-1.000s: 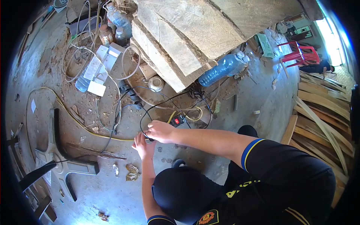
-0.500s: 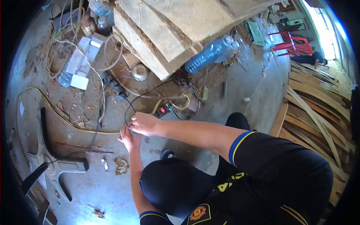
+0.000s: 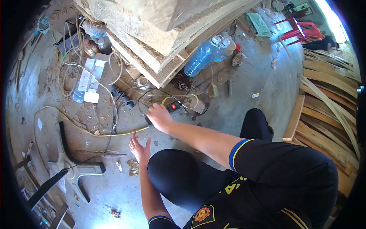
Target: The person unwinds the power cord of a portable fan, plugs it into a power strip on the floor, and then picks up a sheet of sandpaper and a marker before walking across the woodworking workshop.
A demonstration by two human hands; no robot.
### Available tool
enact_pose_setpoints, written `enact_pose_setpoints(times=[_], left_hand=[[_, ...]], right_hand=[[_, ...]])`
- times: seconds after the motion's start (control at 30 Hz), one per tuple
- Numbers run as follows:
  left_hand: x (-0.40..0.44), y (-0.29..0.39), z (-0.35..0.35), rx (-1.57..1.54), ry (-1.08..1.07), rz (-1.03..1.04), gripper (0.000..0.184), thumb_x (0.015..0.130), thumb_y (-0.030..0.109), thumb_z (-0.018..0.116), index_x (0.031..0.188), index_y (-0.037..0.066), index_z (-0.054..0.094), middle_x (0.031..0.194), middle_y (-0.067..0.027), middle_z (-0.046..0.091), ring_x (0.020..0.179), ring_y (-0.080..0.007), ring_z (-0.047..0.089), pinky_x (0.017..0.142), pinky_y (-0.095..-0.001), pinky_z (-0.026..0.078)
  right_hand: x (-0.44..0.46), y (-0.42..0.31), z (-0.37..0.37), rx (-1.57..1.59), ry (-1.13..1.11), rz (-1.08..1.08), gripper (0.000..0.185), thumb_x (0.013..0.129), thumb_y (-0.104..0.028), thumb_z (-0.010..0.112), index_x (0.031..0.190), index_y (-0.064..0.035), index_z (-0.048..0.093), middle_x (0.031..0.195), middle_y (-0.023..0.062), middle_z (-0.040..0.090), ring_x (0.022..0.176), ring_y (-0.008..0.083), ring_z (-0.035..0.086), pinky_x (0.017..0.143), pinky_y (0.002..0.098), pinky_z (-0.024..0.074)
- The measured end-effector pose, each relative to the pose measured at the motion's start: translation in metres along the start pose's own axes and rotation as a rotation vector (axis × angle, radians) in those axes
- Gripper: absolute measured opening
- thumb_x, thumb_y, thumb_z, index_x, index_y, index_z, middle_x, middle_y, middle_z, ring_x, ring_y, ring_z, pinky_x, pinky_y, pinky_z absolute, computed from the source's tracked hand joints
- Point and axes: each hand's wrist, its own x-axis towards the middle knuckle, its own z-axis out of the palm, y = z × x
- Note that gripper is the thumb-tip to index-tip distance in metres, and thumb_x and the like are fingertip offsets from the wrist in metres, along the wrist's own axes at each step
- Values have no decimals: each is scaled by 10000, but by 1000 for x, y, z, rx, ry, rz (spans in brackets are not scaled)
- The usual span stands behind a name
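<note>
A dark piece (image 3: 148, 121), already grasped and not yet released, is pinched by the right hand (image 3: 159, 116), near but seemingly apart from the power strip (image 3: 174, 107); nothing is held by the spread left hand (image 3: 140, 152)

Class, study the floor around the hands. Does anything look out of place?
Yes: brown debris litters the floor around the yellow cable, like an unswept spill. A curled dry leaf, odd indoors, lies near the left hand.
</note>
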Motion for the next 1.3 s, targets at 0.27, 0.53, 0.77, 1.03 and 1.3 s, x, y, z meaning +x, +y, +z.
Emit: enact_pose_setpoints(times=[0.27,0.53,0.77,1.03,1.3], left_hand=[[-226,13,-119,-188,-296,-562,287,894,153,557,1137,5,599,985,-189,636,923,-346,618,811,-442,473],[-434,70,-255,-308,-1196,-294,431,861,400,584,1121,64,657,1042,-214,686,1019,-371,645,884,-429,514],[-290,128,-421,-431,-431,-778,264,916,257,570,1068,68,673,829,-133,702,762,-223,692,712,-343,527],[-163,211,-539,-519,-336,-747,260,918,213,580,1093,33,647,875,-134,693,775,-219,684,705,-350,526],[-132,234,-645,-397,-341,-511,245,865,185,626,1060,42,665,890,-149,685,766,-280,676,712,-363,545]], right_hand=[[-84,23,-102,324,-656,-56,422,849,-204,604,1248,-70,574,1194,137,606,1159,307,538,962,453,450],[-212,81,-276,24,-1104,-113,291,800,-213,584,1042,-82,677,930,169,696,895,367,669,763,500,525],[-293,54,-491,82,-1205,626,809,875,-602,526,1524,-212,238,1555,188,223,1396,434,271,1083,595,299],[-236,33,-533,496,-1033,417,723,933,-483,487,1513,-114,265,1535,165,315,1401,365,312,1134,483,279],[-63,17,-567,66,-1297,-192,582,808,-310,675,1308,-37,551,1236,187,625,1130,337,601,960,428,473]])
